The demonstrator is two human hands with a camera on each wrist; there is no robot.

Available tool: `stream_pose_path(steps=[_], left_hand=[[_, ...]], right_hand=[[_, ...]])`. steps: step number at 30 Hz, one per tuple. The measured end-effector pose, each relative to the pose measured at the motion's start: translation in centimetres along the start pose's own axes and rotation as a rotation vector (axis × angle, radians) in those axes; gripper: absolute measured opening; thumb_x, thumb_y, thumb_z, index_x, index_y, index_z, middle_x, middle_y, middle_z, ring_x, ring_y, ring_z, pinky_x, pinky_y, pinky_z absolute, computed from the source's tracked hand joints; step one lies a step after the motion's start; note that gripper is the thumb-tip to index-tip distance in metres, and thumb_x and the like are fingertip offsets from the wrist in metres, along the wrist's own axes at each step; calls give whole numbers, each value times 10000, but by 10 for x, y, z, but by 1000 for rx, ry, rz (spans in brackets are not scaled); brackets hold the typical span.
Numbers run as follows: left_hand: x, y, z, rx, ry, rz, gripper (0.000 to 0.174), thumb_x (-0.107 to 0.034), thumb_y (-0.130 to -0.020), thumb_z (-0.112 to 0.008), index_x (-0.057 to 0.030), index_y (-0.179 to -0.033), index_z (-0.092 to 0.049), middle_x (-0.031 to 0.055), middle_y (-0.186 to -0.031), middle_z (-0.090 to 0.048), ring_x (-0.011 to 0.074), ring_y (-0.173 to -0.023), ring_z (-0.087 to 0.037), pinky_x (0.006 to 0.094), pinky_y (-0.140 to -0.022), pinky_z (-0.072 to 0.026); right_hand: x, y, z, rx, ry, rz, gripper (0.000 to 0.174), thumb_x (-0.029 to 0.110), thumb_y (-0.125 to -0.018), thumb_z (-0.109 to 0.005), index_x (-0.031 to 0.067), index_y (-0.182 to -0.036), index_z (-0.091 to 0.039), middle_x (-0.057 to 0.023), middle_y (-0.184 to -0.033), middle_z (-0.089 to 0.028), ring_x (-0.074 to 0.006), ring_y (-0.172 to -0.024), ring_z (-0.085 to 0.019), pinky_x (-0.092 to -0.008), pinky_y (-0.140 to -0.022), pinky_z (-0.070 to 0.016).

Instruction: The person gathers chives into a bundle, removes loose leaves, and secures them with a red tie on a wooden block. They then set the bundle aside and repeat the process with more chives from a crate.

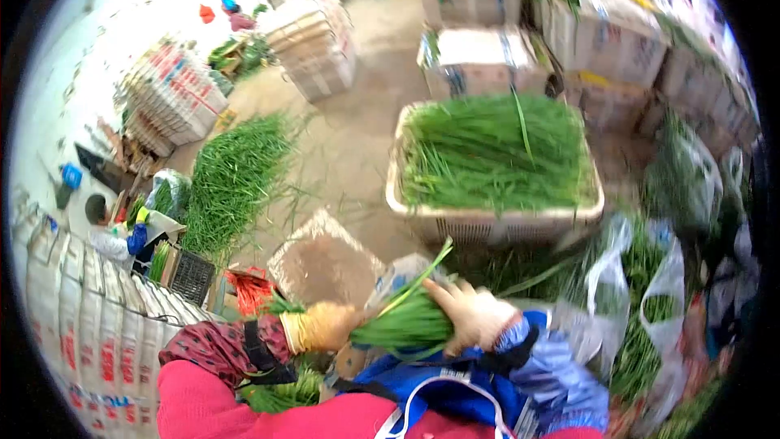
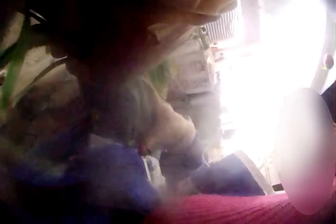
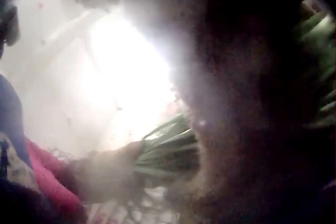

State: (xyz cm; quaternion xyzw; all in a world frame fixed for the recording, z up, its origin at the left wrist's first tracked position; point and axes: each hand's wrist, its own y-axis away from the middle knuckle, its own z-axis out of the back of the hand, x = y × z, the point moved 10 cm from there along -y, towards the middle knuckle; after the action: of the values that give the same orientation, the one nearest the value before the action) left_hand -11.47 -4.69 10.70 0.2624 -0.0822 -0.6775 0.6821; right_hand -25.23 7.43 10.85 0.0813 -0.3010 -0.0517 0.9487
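Observation:
A bundle of long green leaves (image 1: 406, 323) lies between the two hands, low in the middle of the head view. The left hand (image 1: 329, 326), in a yellowish glove or cuff, grips its left end. Around its right side the right hand (image 1: 473, 314) is curled, thumb and fingers on the leaves. One longer leaf sticks up out of the bundle. In the right wrist view the leaves (image 3: 170, 153) run between the hands; both wrist views are dark and blurred.
A large basket (image 1: 496, 223) heaped with green leaves stands ahead. Loose greens (image 1: 236, 179) cover the floor at left, near a low stool-like board (image 1: 321, 260). Plastic bags of greens (image 1: 646, 309) are at right. Foam boxes (image 1: 487, 61) stand behind; a person (image 1: 114, 232) sits at far left.

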Motion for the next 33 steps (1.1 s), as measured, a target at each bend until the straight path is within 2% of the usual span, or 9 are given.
stream_pose_path(steps=[5,10,14,15,18,20,21,26,33], left_hand=[[5,11,-21,-13,-97,59,1021,-178,-714,-730,-268,-1566,-174,190,-909,-645,394,-804,-677,482,-638,-533],[19,15,-65,-77,-25,91,1165,-250,-674,-827,-296,-1575,-91,233,-1060,-597,415,-903,-663,481,-709,-533],[16,26,-60,-199,-15,106,1132,-279,-675,-834,-248,-1572,-143,234,-1079,-583,407,-922,-654,482,-737,-536],[14,25,-63,-229,-8,78,1125,-274,-672,-834,-240,-1570,-159,236,-1084,-580,403,-918,-654,481,-740,-538],[18,19,-72,-156,-65,171,1002,-224,-728,-787,-158,-1552,-221,235,-1106,-579,396,-896,-654,471,-747,-547],[39,13,-97,-167,-87,157,940,-294,-749,-755,-109,-1534,-273,229,-1106,-583,405,-854,-650,487,-720,-542],[47,7,-104,-200,-103,137,940,-392,-750,-746,-98,-1525,-303,216,-1097,-590,409,-803,-652,500,-685,-537],[14,3,-73,-191,-109,197,847,-304,-775,-695,-67,-1504,-336,227,-1147,-573,391,-873,-645,477,-713,-537],[23,-5,-88,-232,-72,220,787,-157,-767,-648,-64,-1492,-353,223,-1222,-549,387,-911,-633,466,-742,-537]], right_hand=[[-82,41,-73,145,-203,-452,1003,317,-775,-721,144,-1560,-121,-294,-1158,-624,-432,-1026,-640,-442,-898,-531],[-118,48,-64,-96,-48,-514,335,246,-852,-578,92,-1134,-672,-219,-1016,-690,-373,-964,-664,-453,-859,-526],[-205,85,-23,-270,74,-828,280,304,-866,-600,80,-1010,-685,-203,-939,-705,-374,-918,-675,-468,-805,-536],[-187,89,-4,-111,186,-829,346,303,-871,-594,107,-1151,-653,-196,-1040,-697,-367,-979,-667,-473,-844,-519],[-96,100,83,-435,524,-584,519,177,-826,-604,169,-1341,-541,-121,-1251,-588,-337,-1150,-569,-518,-968,-416],[-14,113,142,-645,533,-304,363,152,-816,-580,158,-1177,-624,-85,-1128,-641,-296,-1098,-601,-452,-940,-448],[12,111,160,-420,526,-398,313,144,-807,-586,157,-1116,-636,-70,-1089,-654,-277,-1075,-613,-416,-917,-468],[200,170,242,-736,727,55,110,166,-793,-621,151,-898,-651,-67,-852,-639,-246,-872,-642,-368,-731,-500],[227,168,245,-806,827,161,205,149,-804,-648,116,-1006,-653,-93,-934,-664,-249,-899,-660,-369,-762,-521]])
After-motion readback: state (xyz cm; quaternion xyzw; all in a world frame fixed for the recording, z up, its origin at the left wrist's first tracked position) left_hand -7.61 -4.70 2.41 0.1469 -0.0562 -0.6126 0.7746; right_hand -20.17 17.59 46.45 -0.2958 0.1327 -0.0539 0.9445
